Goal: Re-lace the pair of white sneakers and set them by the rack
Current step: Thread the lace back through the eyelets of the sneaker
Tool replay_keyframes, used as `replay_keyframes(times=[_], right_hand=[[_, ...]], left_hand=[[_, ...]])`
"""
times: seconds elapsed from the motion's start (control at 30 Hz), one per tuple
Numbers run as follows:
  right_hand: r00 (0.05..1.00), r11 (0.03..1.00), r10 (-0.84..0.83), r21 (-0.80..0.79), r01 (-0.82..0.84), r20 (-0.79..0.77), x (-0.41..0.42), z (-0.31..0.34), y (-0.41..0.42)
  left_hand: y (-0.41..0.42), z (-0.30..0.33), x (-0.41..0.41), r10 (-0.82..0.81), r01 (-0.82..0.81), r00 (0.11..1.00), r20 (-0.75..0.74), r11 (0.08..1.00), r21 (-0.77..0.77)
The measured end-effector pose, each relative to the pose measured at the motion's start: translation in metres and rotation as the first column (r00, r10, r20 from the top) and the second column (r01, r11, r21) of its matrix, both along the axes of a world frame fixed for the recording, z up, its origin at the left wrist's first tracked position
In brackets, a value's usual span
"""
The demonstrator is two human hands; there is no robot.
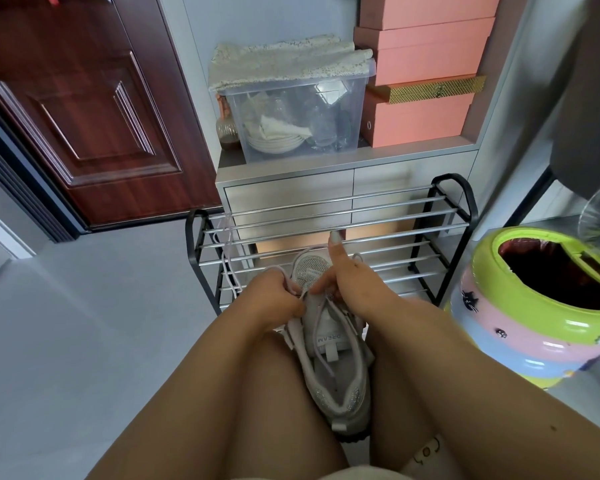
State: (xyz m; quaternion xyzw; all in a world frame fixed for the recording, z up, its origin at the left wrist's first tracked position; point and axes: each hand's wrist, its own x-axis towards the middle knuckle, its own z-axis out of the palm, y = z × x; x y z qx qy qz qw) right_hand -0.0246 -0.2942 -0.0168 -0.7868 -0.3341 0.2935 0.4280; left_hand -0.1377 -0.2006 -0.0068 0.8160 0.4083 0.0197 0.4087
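My left hand [274, 299] is curled round a loop of pale lace [293, 289], pinching it just over the front eyelets, and my right hand [347, 285] pinches the lace from the other side with its fingertips while the thumb sticks straight up. Both hands meet over the toe end of a white mesh sneaker with glittery trim [333, 368], which lies wedged between my bare knees, toe pointing away from me and heel towards me, its tongue label facing up. The lace runs slack down the tongue towards the heel opening.

Just beyond the toe stands a low black-framed shoe rack with silver metal bars [378, 233]. A second loose pale lace [227, 258] hangs over the rack's left end, draped through the bars. I cannot tell where the other sneaker is; my arms and legs cover the floor right in front of me.

Behind the rack is a pale grey cabinet with drawers [291, 195]. On its top sits a clear plastic storage bin [298, 116] holding dishes and glassware, with a cream knitted cloth [284, 60] lying over its lid, and beside it a stack of salmon-pink boxes [426, 64].

To my right, close to my right knee, is a round bin with a lime-green rim and pink and blue bands [534, 306], lined with a dark bag. To my left is open grey floor [84, 323] and a dark red wooden door [84, 98].
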Motion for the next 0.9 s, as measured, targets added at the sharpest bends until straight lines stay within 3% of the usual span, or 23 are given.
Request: replay_keyframes(times=[0.27, 0.43, 0.53, 0.67, 0.9], right_hand=[[0.964, 0.980, 0.178, -0.127, -0.155, 0.195, -0.003, 0.007, -0.003], [0.888, 0.966, 0.234, -0.196, -0.167, 0.396, -0.010, 0.006, -0.005], [0.884, 0.962, 0.243, -0.215, -0.167, 0.400, -0.010, 0.008, -0.006], [0.882, 0.957, 0.247, -0.244, -0.157, 0.401, -0.009, 0.008, -0.006], [0.874, 0.950, 0.263, -0.269, -0.160, 0.409, -0.009, 0.009, -0.006]], left_hand=[[0.003, -0.004, -0.008, 0.003, -0.001, 0.998, 0.062, 1.000, -0.024], [-0.001, -0.022, -0.005, 0.118, -0.122, 0.983, 0.139, 0.992, 0.026], [-0.005, -0.030, -0.002, 0.187, -0.211, 0.970, 0.153, 0.964, 0.162], [-0.012, -0.028, 0.001, 0.176, -0.211, 0.973, 0.146, 0.938, 0.275], [-0.017, -0.028, 0.002, 0.231, -0.288, 0.948, 0.219, 0.916, 0.280]])
